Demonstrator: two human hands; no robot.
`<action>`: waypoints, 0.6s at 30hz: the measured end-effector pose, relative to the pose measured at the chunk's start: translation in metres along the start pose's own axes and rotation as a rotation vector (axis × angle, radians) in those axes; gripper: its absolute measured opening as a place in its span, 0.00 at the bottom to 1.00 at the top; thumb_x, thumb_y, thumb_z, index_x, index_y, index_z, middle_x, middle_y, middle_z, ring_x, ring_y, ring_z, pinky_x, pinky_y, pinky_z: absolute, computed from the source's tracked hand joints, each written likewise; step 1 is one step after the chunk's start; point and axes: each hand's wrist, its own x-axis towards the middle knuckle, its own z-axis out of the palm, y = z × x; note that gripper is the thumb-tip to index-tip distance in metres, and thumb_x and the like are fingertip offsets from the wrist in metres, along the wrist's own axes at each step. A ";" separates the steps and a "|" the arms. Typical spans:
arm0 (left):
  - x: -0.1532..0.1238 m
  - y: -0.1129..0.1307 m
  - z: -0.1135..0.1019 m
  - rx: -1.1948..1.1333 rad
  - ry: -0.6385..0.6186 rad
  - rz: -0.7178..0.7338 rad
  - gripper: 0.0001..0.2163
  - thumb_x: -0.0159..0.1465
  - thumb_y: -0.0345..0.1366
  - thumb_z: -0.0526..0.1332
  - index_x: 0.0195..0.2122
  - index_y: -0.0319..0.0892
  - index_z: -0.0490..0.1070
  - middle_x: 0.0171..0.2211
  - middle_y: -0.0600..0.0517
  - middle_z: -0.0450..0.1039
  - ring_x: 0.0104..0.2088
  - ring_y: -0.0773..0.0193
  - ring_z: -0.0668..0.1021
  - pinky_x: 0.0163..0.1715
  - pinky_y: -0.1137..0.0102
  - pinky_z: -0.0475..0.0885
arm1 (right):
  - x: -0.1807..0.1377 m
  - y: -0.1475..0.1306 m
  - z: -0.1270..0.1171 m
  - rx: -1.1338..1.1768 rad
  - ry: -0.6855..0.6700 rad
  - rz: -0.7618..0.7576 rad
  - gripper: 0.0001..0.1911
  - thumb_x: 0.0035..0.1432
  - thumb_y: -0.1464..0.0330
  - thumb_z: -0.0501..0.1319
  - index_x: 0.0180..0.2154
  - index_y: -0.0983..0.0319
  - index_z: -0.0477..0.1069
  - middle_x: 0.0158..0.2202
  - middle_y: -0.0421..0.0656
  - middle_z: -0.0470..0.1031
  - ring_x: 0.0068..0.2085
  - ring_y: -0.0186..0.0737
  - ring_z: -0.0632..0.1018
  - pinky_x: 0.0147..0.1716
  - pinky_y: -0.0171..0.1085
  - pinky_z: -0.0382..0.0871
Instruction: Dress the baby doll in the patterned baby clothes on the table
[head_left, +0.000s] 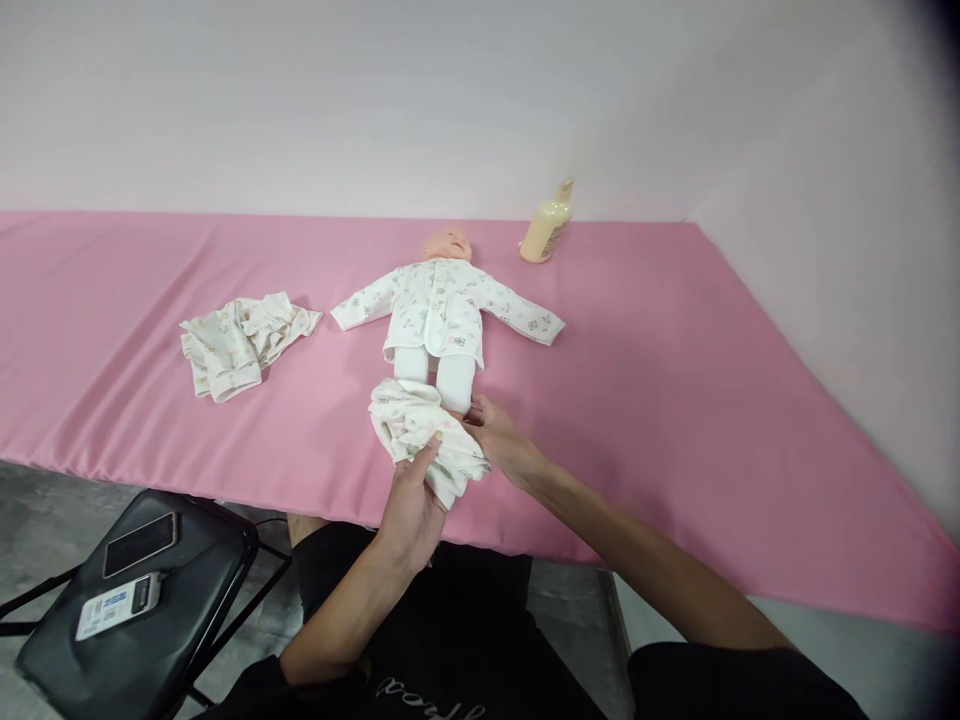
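Observation:
A baby doll (439, 310) lies on its back on the pink table cover (675, 400), head toward the wall. It wears a white printed top and white leggings. At its feet is a bunched pair of white printed baby trousers (420, 430). My left hand (411, 505) grips the near end of the trousers, thumb on top. My right hand (499, 435) is closed on the trousers beside the doll's foot.
A crumpled second baby garment (240, 342) lies left of the doll. A cream lotion bottle (547, 225) stands by the wall near the doll's head. A black chair (195, 600) at lower left holds a phone (140, 543) and a small device (118, 605).

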 end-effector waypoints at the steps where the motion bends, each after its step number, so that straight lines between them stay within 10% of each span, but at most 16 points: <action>1: 0.000 -0.001 0.001 -0.003 0.008 0.004 0.18 0.64 0.35 0.66 0.55 0.43 0.71 0.54 0.47 0.74 0.58 0.58 0.73 0.57 0.66 0.72 | -0.002 -0.002 -0.001 -0.035 -0.012 0.009 0.25 0.55 0.58 0.68 0.50 0.61 0.64 0.51 0.50 0.76 0.50 0.47 0.77 0.44 0.44 0.75; 7: 0.002 0.000 0.000 0.028 0.023 0.018 0.16 0.63 0.35 0.66 0.52 0.44 0.72 0.53 0.49 0.75 0.57 0.58 0.74 0.58 0.65 0.70 | -0.030 -0.019 -0.022 -0.367 -0.037 -0.023 0.20 0.63 0.53 0.56 0.47 0.60 0.70 0.47 0.47 0.76 0.50 0.46 0.76 0.47 0.45 0.72; 13: 0.004 -0.002 -0.001 0.055 -0.025 0.036 0.17 0.63 0.35 0.65 0.53 0.42 0.72 0.49 0.48 0.76 0.55 0.57 0.75 0.59 0.62 0.68 | -0.047 -0.029 -0.050 -0.602 -0.408 -0.237 0.23 0.55 0.59 0.65 0.52 0.57 0.70 0.52 0.44 0.73 0.52 0.45 0.74 0.53 0.46 0.69; 18: 0.006 -0.004 0.004 0.052 -0.068 0.079 0.17 0.64 0.33 0.63 0.55 0.42 0.70 0.51 0.47 0.75 0.58 0.57 0.73 0.59 0.62 0.67 | -0.035 -0.026 -0.034 -0.739 -0.297 -0.286 0.12 0.53 0.62 0.64 0.39 0.60 0.71 0.42 0.43 0.73 0.42 0.43 0.74 0.41 0.42 0.70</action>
